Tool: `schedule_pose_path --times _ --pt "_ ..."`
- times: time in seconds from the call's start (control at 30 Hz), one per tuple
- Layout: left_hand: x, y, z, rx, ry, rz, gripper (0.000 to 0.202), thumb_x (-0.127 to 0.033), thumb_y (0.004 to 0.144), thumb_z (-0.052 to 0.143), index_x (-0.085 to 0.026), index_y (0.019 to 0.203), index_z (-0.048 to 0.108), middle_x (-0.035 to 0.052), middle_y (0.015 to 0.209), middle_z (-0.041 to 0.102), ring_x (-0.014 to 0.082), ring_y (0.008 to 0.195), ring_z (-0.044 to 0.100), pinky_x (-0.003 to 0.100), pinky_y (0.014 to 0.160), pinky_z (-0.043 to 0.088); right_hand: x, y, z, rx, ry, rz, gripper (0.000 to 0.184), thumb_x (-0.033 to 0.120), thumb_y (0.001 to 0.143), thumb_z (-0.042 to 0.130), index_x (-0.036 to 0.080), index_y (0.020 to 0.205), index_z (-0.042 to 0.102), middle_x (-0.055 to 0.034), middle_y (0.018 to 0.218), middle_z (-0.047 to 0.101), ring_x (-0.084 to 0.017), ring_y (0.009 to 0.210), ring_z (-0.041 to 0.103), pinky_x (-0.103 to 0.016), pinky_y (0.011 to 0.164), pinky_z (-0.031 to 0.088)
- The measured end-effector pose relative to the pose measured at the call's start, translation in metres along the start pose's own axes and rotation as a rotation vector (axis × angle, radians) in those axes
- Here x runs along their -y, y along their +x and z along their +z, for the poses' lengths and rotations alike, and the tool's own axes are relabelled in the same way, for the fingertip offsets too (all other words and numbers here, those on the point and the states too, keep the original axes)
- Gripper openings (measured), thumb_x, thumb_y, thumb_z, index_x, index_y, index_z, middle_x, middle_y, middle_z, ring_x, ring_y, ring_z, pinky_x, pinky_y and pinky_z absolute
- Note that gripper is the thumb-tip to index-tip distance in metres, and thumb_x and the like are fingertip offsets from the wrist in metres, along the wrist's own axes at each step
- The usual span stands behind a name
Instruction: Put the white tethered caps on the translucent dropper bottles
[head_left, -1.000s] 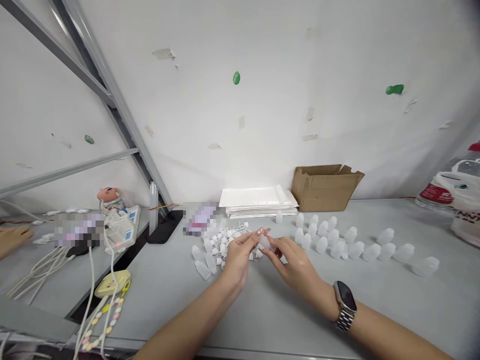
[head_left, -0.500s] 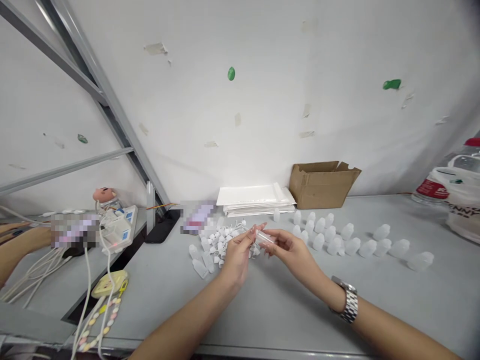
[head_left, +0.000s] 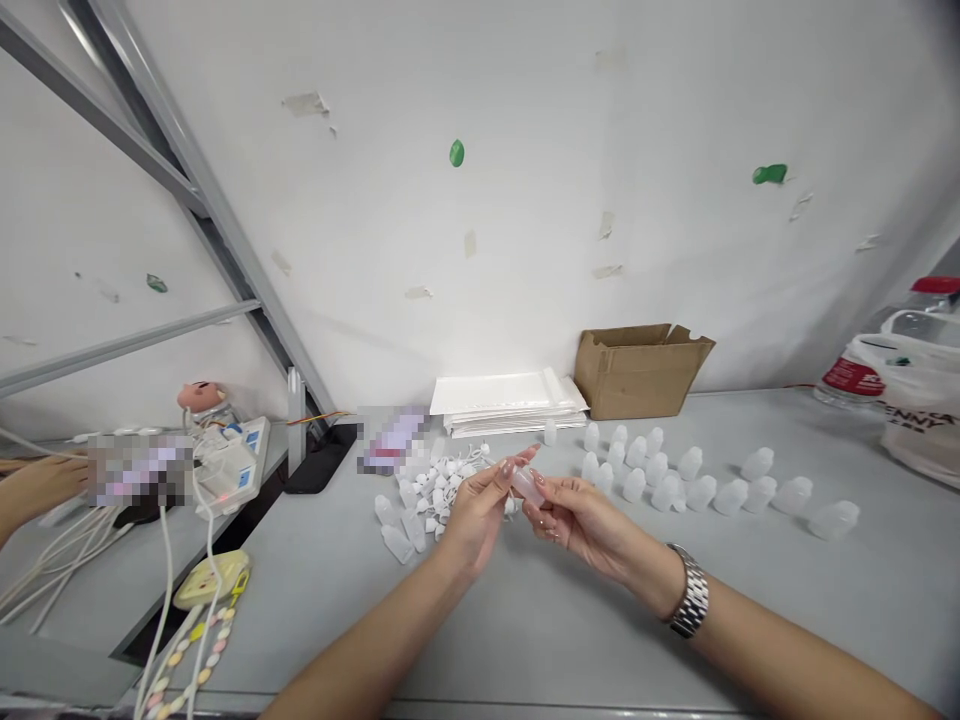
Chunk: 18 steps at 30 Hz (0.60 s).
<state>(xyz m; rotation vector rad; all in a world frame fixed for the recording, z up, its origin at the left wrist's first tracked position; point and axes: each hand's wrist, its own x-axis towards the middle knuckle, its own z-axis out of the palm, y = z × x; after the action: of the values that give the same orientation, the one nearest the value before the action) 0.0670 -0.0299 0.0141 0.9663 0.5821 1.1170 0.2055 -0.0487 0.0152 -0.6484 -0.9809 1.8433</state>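
Observation:
Both hands meet above the grey table (head_left: 465, 620). My right hand (head_left: 581, 515) holds a small translucent plastic bottle (head_left: 529, 487) tilted up to the left. My left hand (head_left: 476, 505) pinches at the bottle's upper end with thumb and forefinger; whether a cap is in that pinch I cannot make out. Just behind my left hand lies a pile of small white caps (head_left: 442, 480) with a few uncapped bottles (head_left: 397, 525) beside it. To the right, several capped bottles (head_left: 675, 485) stand and lie in loose rows.
A stack of white padded envelopes (head_left: 510, 400) and an open cardboard box (head_left: 637, 370) sit against the wall. A plastic bag and water bottle (head_left: 907, 390) are at far right. Left: power strip (head_left: 232, 465), cables, a small figurine (head_left: 199, 397), another person's hand (head_left: 37, 485).
The right hand has turned palm-up and the bottle now tilts up-left. Both hands stay together in nearly the same place. The view has shifted slightly.

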Motion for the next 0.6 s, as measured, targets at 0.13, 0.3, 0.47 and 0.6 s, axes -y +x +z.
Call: schedule_pose_path --times 0.13,0.3,0.47,0.6 --pt "-0.002 0.000 -0.002 -0.074 0.042 0.014 0.020 -0.031 0.074 0.062 -0.017 0.086 0.070 0.0078 0.117 0.060 0.0255 0.119 0.042 0.037 0.100 0.026 -0.001 -0.001 0.003 -0.151 -0.316 -0.116 0.027 0.041 0.075 0.059 0.014 0.075 0.060 -0.0012 0.063 0.059 -0.011 0.056 0.053 -0.025 0.056 0.042" --pt "-0.002 0.000 -0.003 -0.074 0.045 -0.027 0.024 -0.033 0.072 0.064 -0.018 0.091 0.070 0.0088 0.117 0.060 0.0267 0.120 0.042 0.039 0.101 0.026 -0.010 -0.006 0.000 -0.371 -0.936 -0.517 0.014 0.029 0.078 0.058 0.019 0.087 0.058 -0.0021 0.073 0.061 -0.015 0.067 0.055 -0.030 0.063 0.046" --pt "-0.010 -0.006 -0.001 -0.023 0.097 0.025 0.023 -0.033 0.073 0.064 -0.020 0.090 0.070 0.0089 0.113 0.062 0.0257 0.120 0.042 0.040 0.103 0.024 -0.012 -0.014 -0.001 -0.342 -1.246 -0.922 0.022 0.018 0.082 0.053 0.020 0.104 0.053 -0.0048 0.081 0.060 -0.017 0.072 0.057 -0.032 0.066 0.048" --pt "-0.018 -0.016 0.003 0.096 0.130 0.094 0.023 -0.034 0.072 0.065 -0.020 0.090 0.070 0.0083 0.111 0.064 0.0268 0.120 0.042 0.041 0.102 0.026 -0.005 -0.027 0.008 -0.258 -1.321 -1.079 0.039 0.012 0.080 0.054 0.023 0.117 0.046 -0.0049 0.083 0.062 -0.018 0.073 0.057 -0.033 0.064 0.048"
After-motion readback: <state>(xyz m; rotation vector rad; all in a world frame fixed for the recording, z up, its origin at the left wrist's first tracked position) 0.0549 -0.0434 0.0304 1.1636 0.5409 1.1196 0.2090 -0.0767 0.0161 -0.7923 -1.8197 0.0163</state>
